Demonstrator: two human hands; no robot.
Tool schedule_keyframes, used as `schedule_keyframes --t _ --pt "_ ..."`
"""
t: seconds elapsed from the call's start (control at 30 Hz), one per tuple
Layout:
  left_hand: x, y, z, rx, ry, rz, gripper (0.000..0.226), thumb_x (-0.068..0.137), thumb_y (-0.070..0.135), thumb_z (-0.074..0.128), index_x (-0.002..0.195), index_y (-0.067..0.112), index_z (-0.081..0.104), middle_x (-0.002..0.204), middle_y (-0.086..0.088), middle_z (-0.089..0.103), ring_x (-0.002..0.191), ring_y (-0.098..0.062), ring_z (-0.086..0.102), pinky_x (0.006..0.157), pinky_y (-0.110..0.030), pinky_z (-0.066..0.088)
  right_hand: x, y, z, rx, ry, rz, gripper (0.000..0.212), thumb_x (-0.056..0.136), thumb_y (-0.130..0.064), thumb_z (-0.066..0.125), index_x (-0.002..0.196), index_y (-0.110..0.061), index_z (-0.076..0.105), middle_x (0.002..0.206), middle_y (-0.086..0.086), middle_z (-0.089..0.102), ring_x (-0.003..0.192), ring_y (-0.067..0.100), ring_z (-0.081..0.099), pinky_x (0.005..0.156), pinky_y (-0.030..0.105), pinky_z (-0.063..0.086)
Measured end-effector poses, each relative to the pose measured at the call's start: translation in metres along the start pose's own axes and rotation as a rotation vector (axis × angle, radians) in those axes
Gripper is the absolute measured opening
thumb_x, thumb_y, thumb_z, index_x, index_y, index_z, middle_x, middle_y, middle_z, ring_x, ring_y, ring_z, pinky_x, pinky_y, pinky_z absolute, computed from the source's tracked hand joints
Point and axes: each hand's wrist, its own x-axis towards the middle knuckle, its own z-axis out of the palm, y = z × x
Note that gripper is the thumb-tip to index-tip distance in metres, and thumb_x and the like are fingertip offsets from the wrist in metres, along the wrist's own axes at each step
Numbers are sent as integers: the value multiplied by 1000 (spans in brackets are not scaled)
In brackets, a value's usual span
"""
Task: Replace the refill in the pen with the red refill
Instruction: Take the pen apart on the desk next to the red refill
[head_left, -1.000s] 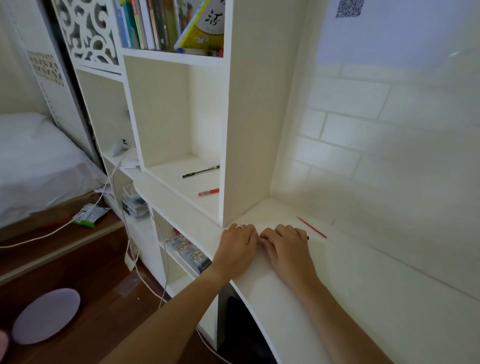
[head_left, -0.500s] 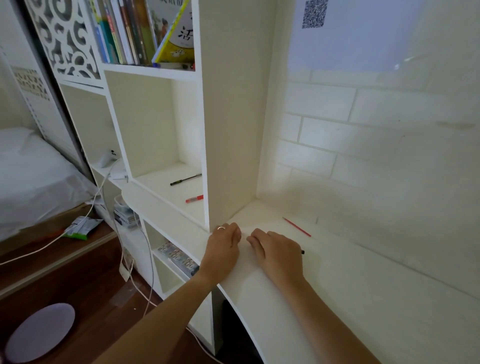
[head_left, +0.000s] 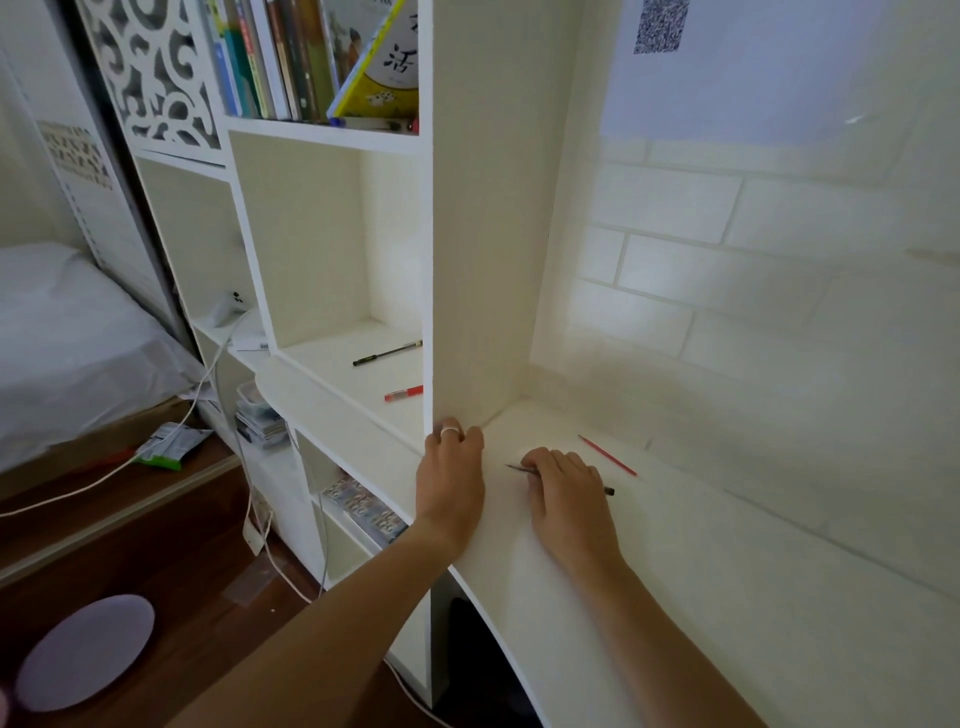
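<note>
My right hand (head_left: 563, 486) rests on the white desk (head_left: 675, 571), closed over a dark pen (head_left: 609, 490). The pen's tip pokes out to the left of my fingers and its dark end shows to the right. A thin red refill (head_left: 607, 455) lies on the desk just beyond that hand, apart from it. My left hand (head_left: 451, 470), with a ring on one finger, lies flat at the desk's left corner against the shelf upright; I cannot see anything in it.
A black pen (head_left: 387, 353) and a red pen (head_left: 403, 394) lie in the shelf compartment to the left of the upright (head_left: 467, 234). Books (head_left: 311, 57) stand on the shelf above. Cables (head_left: 228, 374), a bed (head_left: 67, 338) and a round pad (head_left: 85, 652) on the floor are at left.
My hands have drawn apart: the left moved left to the shelf upright, and the pen's tip now shows beside my right hand. The view shifted.
</note>
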Motion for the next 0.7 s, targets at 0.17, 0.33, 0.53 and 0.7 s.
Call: schedule_keyframes --t 0.17,0.33,0.53,0.7 --pt "15 0 -4 269 -56 154 25 88 -2 56 109 11 56 125 -13 59 75 -29 68 58 -32 49 2 0 -3 93 -3 13 16 96 -14 58 104 -20 70 95 -4 66 89 18 59 82 29 46" --pt "27 -4 2 384 -80 213 21 94 4 52 113 13 53 120 -10 60 80 -22 70 65 -29 53 3 0 -6 146 -19 0 18 96 -13 58 105 -20 71 100 -3 65 95 18 59 86 31 50" --pt "27 -8 6 382 -75 223 18 95 8 56 112 12 56 120 -11 61 76 -23 70 64 -29 56 4 1 -4 163 -32 -10 18 94 -12 60 104 -19 73 100 -2 65 95 19 60 86 33 51" --pt "24 -10 4 312 -65 219 17 90 9 63 106 12 59 107 -10 66 65 -24 69 54 -30 55 4 2 -4 151 -39 -4 18 94 -13 61 105 -20 73 100 -3 66 95 18 60 85 32 50"
